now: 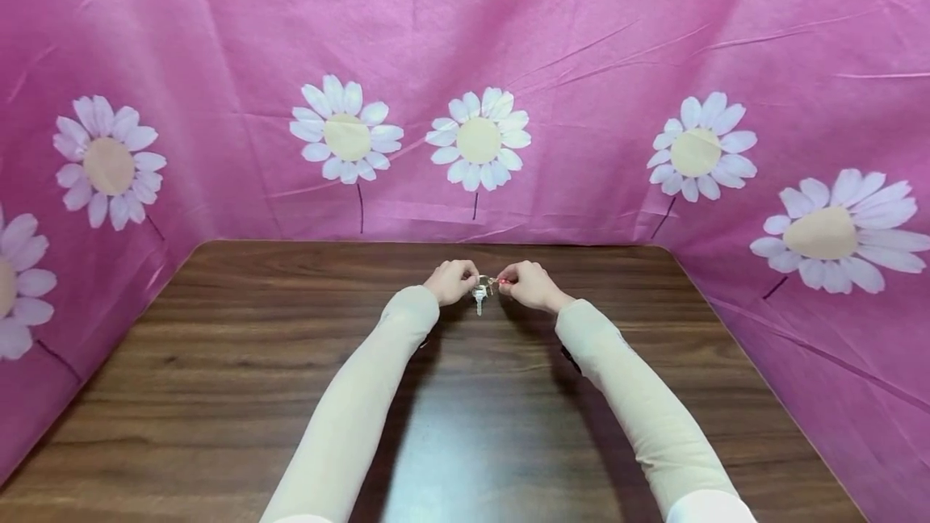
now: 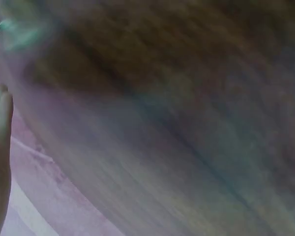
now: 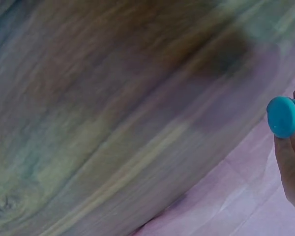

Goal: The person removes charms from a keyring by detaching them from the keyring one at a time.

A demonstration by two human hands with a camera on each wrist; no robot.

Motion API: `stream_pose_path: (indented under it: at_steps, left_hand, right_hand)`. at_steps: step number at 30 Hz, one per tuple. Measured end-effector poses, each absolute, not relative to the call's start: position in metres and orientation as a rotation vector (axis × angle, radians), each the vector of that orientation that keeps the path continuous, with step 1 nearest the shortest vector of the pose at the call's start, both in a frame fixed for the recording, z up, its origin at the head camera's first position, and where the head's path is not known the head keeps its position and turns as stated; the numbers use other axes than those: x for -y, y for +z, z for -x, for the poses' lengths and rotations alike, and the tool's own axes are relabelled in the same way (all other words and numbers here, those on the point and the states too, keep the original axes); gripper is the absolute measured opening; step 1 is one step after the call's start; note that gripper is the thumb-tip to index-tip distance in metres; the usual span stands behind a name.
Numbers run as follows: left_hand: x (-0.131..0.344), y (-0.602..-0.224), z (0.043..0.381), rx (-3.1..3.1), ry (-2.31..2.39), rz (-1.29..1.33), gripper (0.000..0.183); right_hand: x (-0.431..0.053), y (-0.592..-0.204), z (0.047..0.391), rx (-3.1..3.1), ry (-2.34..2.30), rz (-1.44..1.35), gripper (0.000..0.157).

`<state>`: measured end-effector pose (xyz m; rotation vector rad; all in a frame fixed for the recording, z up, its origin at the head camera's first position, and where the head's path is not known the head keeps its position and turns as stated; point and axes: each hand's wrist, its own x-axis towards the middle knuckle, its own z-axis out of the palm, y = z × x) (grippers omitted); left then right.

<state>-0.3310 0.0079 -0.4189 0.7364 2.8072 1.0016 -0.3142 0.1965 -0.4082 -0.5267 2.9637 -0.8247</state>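
Observation:
In the head view, a bunch of silvery keys (image 1: 479,297) on a ring hangs between both hands, above the far part of the table. My left hand (image 1: 450,282) pinches the keys' ring from the left. On the other side, my right hand (image 1: 533,286) pinches a small red key fob (image 1: 503,281) joined to the keys. The right wrist view shows the fob's round end (image 3: 283,117), which looks teal there, between the fingertips. Only part of the left hand (image 2: 0,147) enters the left wrist view, at its left edge; its grip is cut off there.
A brown wood-grain table (image 1: 254,394) with rounded far corners lies under both arms. Pink cloth (image 1: 581,31) printed with white daisies hangs behind it and along both sides. Light reflects off the table's near middle.

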Motion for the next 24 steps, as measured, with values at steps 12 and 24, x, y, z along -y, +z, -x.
stream_pose_path:
  at_steps: [12,24]
  left_hand:
    - [-0.004,-0.464,0.365,-1.944,1.862,-0.378,0.024]
    - [0.002,-0.378,0.273,-1.635,1.855,-0.193,0.016]
  right_hand:
    - [-0.195,-0.387,0.301,-2.858,-1.089,0.554,0.022]
    - [-0.188,-0.369,0.263,-2.841,-1.150,0.618,0.029]
